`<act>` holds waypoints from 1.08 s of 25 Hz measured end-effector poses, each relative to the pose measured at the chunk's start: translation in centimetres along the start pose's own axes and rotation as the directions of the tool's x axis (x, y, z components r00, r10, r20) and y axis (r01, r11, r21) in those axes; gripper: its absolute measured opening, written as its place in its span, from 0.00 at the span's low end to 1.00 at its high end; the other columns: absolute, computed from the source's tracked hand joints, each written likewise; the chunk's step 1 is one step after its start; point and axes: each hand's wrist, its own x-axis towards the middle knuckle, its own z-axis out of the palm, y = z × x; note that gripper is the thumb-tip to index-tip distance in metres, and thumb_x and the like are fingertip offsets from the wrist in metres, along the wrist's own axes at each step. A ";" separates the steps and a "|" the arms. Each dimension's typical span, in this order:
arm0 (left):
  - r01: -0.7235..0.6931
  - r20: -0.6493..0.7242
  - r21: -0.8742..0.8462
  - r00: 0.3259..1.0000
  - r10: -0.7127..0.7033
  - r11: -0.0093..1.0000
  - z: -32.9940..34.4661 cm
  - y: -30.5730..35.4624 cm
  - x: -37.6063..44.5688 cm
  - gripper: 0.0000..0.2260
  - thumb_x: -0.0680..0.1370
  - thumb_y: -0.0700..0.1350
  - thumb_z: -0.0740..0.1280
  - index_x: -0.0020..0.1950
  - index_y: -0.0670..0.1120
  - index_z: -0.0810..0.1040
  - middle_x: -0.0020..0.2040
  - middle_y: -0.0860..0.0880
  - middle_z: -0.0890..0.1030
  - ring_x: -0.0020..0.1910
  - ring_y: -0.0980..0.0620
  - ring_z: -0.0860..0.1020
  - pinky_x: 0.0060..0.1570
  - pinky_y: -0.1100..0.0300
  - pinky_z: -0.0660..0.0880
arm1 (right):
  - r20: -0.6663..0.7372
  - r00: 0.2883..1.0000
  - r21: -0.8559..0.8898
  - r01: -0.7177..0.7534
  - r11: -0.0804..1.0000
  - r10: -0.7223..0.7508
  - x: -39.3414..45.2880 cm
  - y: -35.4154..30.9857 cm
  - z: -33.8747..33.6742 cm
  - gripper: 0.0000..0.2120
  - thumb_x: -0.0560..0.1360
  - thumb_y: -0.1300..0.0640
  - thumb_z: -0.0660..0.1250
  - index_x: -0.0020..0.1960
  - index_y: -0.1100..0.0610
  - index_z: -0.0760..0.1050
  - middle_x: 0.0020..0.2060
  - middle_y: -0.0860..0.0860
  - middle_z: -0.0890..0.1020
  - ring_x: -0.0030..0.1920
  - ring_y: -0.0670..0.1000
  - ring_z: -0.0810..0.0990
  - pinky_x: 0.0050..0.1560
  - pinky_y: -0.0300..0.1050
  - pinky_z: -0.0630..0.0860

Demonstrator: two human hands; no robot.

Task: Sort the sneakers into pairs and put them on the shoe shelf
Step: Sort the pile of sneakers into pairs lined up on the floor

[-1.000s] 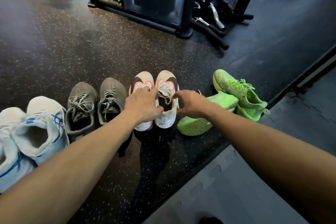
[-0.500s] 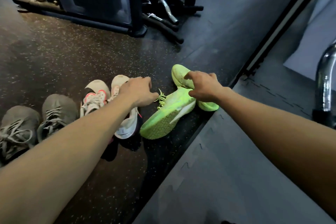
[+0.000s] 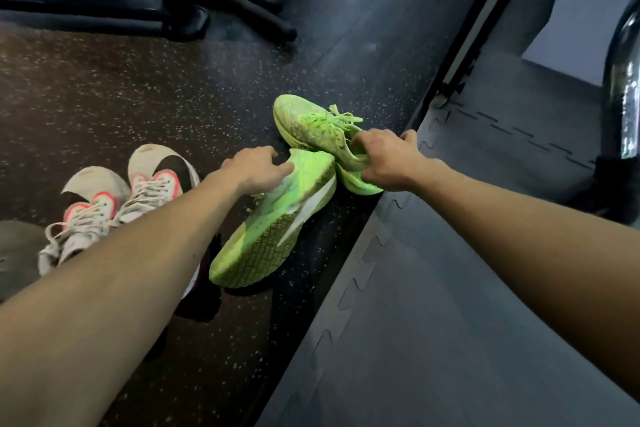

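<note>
Both hands have left the white-and-pink pair (image 3: 114,204), which stands at the left of the head view, and gone to the green ones at centre. My right hand (image 3: 388,163) now curls around the heel collar of the upright green sneaker (image 3: 311,125), where half a second ago it only rested on top. My left hand (image 3: 256,166) lies on the tipped green sneaker (image 3: 277,218), fingers spread, not gripping. I judge this pair is next; no shelf is in sight.
</note>
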 end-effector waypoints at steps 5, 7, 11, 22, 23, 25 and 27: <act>0.030 0.068 -0.183 0.998 -0.017 0.983 1.6 0.3 2.3 0.30 0.76 0.67 0.57 0.66 0.46 0.75 0.63 0.45 0.77 0.61 0.42 0.74 0.65 0.43 0.68 | 0.044 0.998 -0.013 0.045 0.999 -0.044 0.9 0.5 1.9 0.16 0.68 0.66 0.60 0.54 0.56 0.65 0.43 0.51 0.74 0.51 0.58 0.75 0.61 0.59 0.59; 0.053 0.069 -0.281 0.997 -0.035 0.958 2.1 0.7 2.8 0.31 0.76 0.67 0.59 0.67 0.45 0.74 0.64 0.46 0.77 0.62 0.44 0.74 0.65 0.47 0.68 | 0.041 0.997 -0.067 0.065 0.996 -0.062 1.2 0.9 2.4 0.13 0.68 0.67 0.60 0.48 0.55 0.64 0.39 0.50 0.72 0.47 0.57 0.75 0.57 0.56 0.60; 0.162 0.104 -0.603 0.987 -0.124 0.782 2.3 1.6 2.9 0.37 0.70 0.70 0.66 0.64 0.40 0.76 0.56 0.48 0.76 0.57 0.47 0.74 0.51 0.58 0.67 | 0.011 0.994 -0.167 0.112 0.980 -0.111 1.7 1.4 3.1 0.11 0.69 0.68 0.60 0.46 0.55 0.67 0.39 0.51 0.74 0.46 0.57 0.75 0.53 0.53 0.61; 0.055 -0.049 -0.756 0.989 -0.140 0.653 -3.4 4.7 0.1 0.22 0.61 0.62 0.78 0.45 0.47 0.82 0.52 0.48 0.84 0.51 0.48 0.81 0.58 0.51 0.74 | -0.045 0.996 -0.075 0.074 0.994 -0.078 0.9 0.3 2.5 0.08 0.71 0.65 0.63 0.48 0.56 0.68 0.44 0.55 0.76 0.42 0.59 0.76 0.34 0.47 0.66; 0.037 -0.063 -0.751 0.990 -0.127 0.660 -4.1 4.8 -0.1 0.22 0.60 0.59 0.79 0.44 0.46 0.82 0.51 0.48 0.84 0.53 0.46 0.81 0.61 0.47 0.72 | -0.048 0.996 -0.076 0.071 0.995 -0.075 0.8 0.2 2.4 0.08 0.72 0.65 0.63 0.48 0.56 0.68 0.43 0.55 0.75 0.43 0.59 0.77 0.33 0.47 0.66; -0.008 -0.083 -0.750 0.993 -0.082 0.662 -5.4 4.7 -1.0 0.21 0.58 0.55 0.81 0.44 0.44 0.83 0.48 0.47 0.85 0.52 0.43 0.81 0.63 0.44 0.71 | -0.062 0.996 -0.078 0.059 0.995 -0.063 0.5 0.1 2.3 0.08 0.72 0.64 0.63 0.49 0.56 0.69 0.43 0.54 0.75 0.45 0.59 0.77 0.34 0.48 0.67; -0.057 -0.096 -0.717 0.995 -0.017 0.695 -6.2 4.4 -1.9 0.23 0.57 0.56 0.81 0.44 0.44 0.84 0.47 0.48 0.85 0.51 0.44 0.82 0.62 0.44 0.72 | -0.078 0.996 -0.080 0.033 0.996 -0.039 0.2 -0.1 2.2 0.08 0.72 0.63 0.64 0.49 0.56 0.68 0.44 0.54 0.76 0.45 0.59 0.77 0.34 0.48 0.67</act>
